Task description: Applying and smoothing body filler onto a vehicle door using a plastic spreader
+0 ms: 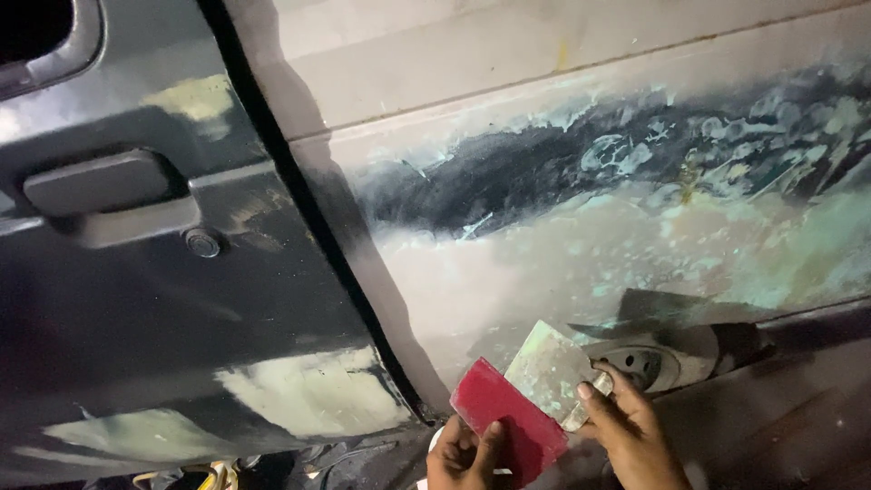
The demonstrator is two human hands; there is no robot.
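Spreader blade (550,369), a flat pale plate smeared with greenish filler, was held at the lower centre of the view, tilted and resting against the upper edge of a red card (508,420). The right hand (630,426) was closed on the blade, thumb pressed over its lower right corner and fingers behind it. The left hand (463,454) was closed on the red card from below, thumb laid across its face; the card sat tilted, just left of and partly under the blade. Both hands were low in the frame, close together, in front of a vehicle's side.

Behind them, the rear body panel (590,181) carried a wide patch of sanded pale filler with a dark bare streak running through it. A dark door (136,299) stood to the left, across a black gap, with a door handle (100,186), a round key lock (201,242) and pale filler patches (313,395) near its lower edge.
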